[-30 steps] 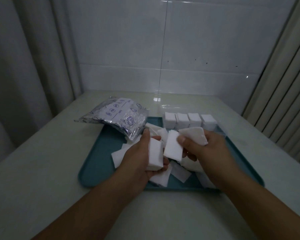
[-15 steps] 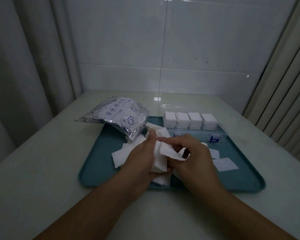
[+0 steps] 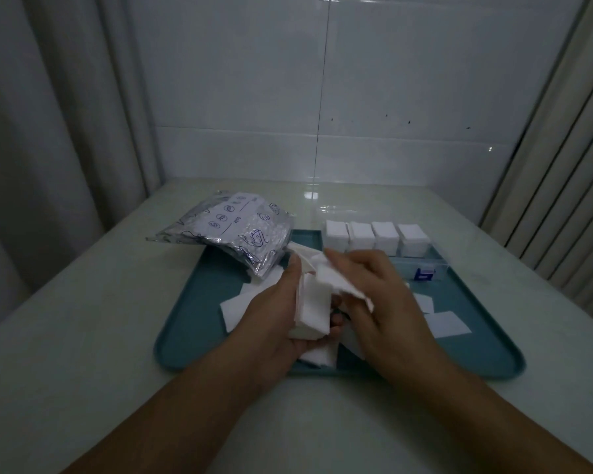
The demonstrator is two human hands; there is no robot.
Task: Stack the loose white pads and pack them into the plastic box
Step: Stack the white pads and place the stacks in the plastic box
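a stack (image 3: 314,307) of white pads is held upright over the tray (image 3: 199,302), gripped by the left hand (image 3: 274,314), whose thumb lies along the stack's far left edge and whose fingers are curled under and round its near side. the right hand (image 3: 374,295) is laid against the stack from the right, its fingers bent down over a loose pad (image 3: 336,285) that is pinched against the top of the stack; the pad is creased and hangs toward the right. so both grips are closed, the left on the stack and the right on the loose pad. more loose pads are scattered flat on the tray: one (image 3: 235,307) is seen to the left of the left hand, partly hidden by the wrist, one (image 3: 317,357) lies beneath the hands at the near side, and two (image 3: 451,323) are seen to the right of the right hand, apart from it. the box (image 3: 421,261), of clear plastic, is set on the far right part of the tray, and four packed stacks (image 3: 377,236) of pads are lined up side by side along its far wall; its near part is seen with a small blue label (image 3: 423,274) at the front. a silvery printed bag (image 3: 235,230) is rested on the tray's far left corner, overhanging onto the counter (image 3: 83,336), and its near end lies just beside the left thumb. the tray is placed on the pale counter, which is backed by a tiled wall (image 3: 391,97), with curtains (image 3: 48,114) hung at the left.
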